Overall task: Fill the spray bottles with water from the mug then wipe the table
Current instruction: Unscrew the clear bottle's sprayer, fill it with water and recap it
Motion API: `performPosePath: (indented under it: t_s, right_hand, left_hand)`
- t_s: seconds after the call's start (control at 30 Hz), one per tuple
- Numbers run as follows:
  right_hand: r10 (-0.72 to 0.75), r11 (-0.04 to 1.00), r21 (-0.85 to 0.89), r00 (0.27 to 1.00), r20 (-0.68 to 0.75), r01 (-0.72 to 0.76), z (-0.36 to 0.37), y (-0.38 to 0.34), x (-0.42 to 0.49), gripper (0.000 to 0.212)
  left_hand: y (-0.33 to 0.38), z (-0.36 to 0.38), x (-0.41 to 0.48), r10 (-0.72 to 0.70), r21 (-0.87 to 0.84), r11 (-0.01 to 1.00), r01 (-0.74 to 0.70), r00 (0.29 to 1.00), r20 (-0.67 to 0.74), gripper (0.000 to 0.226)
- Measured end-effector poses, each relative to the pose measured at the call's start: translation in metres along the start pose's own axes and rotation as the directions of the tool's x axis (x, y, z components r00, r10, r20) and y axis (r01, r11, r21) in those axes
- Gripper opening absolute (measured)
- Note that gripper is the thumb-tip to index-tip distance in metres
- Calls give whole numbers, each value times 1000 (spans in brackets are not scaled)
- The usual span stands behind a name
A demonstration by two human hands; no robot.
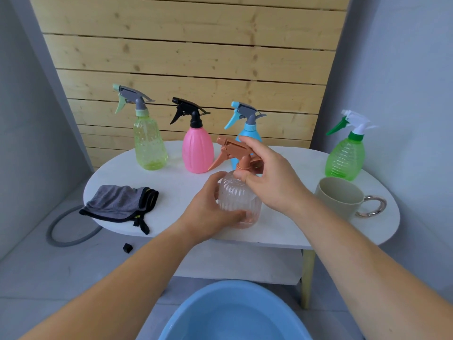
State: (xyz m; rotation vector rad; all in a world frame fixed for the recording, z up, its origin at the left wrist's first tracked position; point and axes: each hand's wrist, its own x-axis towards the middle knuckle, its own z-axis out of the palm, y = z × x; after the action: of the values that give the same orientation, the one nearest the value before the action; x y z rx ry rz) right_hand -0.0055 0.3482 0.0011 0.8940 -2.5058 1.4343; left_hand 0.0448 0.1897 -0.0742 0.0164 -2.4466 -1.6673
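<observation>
A clear ribbed spray bottle (236, 200) with a brown trigger head (230, 149) stands near the front middle of the white oval table (289, 231). My left hand (210, 207) grips its body from the left. My right hand (267, 175) holds the brown head and collar from the right. A beige mug (339, 195) with a shiny ring handle stands just right of my right hand. A grey cloth (120, 203) with black edging lies crumpled at the table's left front.
Along the back stand a yellow-green bottle (149, 143), a pink bottle (197, 150), a blue bottle (246, 123) partly hidden by my hand, and a green bottle (345, 155) at far right. A blue basin (235, 312) holding water sits on the floor below. A grey hose ring (66, 231) lies left.
</observation>
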Motion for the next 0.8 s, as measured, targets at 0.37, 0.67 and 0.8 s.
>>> performPosePath:
  t_s: [0.37,0.67,0.8]
  right_hand:
    - [295,955,-16,953,72,-295,-36,-4,-13,28]
    - [379,913,-171,925,24,-370,-125,15,45,58]
    - [501,862,-108,865,19,-496,-140,45,61,60]
  left_hand:
    - [19,28,1,-8,5,1000,8,997,-74,80]
    - [80,74,87,24,5,1000,-24,998,-61,79]
    - [78,102,120,-20,29,999,22,999,-49,91]
